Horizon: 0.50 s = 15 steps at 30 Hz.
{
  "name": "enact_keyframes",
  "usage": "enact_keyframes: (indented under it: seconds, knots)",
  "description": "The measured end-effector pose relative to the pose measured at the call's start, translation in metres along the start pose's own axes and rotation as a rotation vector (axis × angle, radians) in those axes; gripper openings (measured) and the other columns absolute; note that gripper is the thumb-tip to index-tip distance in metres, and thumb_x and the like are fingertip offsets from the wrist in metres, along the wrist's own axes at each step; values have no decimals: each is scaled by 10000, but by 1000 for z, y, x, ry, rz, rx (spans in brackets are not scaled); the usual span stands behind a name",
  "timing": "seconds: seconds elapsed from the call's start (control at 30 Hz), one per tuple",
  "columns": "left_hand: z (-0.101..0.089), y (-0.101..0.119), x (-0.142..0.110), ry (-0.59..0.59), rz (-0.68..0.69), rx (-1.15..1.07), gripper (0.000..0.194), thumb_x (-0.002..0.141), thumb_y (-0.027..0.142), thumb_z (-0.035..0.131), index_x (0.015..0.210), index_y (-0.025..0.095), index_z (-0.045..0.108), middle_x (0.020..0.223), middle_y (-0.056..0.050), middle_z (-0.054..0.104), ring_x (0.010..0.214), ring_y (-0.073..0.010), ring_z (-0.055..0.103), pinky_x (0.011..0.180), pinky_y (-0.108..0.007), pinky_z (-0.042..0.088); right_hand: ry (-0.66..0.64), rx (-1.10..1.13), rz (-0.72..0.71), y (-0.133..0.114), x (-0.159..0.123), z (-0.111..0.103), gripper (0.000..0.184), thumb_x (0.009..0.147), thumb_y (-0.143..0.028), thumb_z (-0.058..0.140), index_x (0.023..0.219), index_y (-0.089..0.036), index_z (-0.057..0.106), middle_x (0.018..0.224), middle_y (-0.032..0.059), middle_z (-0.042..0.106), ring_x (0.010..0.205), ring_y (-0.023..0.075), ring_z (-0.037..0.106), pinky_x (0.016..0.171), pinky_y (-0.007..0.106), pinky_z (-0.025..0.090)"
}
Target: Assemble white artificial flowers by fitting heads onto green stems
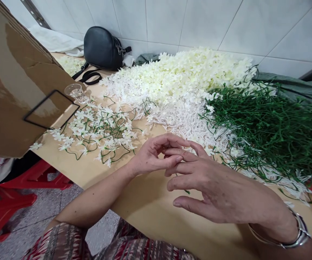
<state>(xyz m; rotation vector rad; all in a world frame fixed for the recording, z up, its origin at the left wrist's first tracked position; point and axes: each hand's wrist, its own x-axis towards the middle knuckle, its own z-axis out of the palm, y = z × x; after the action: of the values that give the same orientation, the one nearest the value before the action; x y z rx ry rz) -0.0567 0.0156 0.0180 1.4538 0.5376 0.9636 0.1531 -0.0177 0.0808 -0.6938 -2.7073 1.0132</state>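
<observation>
The right hand (212, 189) was nearest, its thumb apart from its fingers. Just beyond, the left hand (148, 155) met it, fingers overlapping; I cannot tell whether the left fingers pinched anything. A green stem (187, 192) showed below them, over the table (142, 195). Farther off lay white flowers (107, 124) on the left, green stems (275, 126) on the right, then heaped pale petals (188, 72) and a black bag (102, 47).

No readable text, labels, brands, numbers or signs anywhere in view.
</observation>
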Motion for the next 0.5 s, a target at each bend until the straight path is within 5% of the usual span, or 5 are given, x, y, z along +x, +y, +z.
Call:
enact_keyframes:
  seconds: [0.33, 0.5]
  knots:
    - [0, -3, -1, -28, -12, 8, 242, 937, 395, 784, 997, 172, 712, 735, 6, 644, 638, -84, 595, 633, -193, 513, -19, 0, 8, 2, -1, 2, 201, 1039, -365, 622, 905, -232, 692, 981, 20, 723, 1191, 242, 656, 1286, 715, 72]
    - [0, -3, -1, -32, 2, -30, 178, 947, 334, 784, 978, 172, 719, 855, -19, 679, 730, -86, 631, 675, -186, 524, -18, -3, 18, 1, -1, 2, 210, 1046, -365, 617, 902, -232, 693, 1009, 28, 744, 1196, 237, 666, 1301, 715, 67]
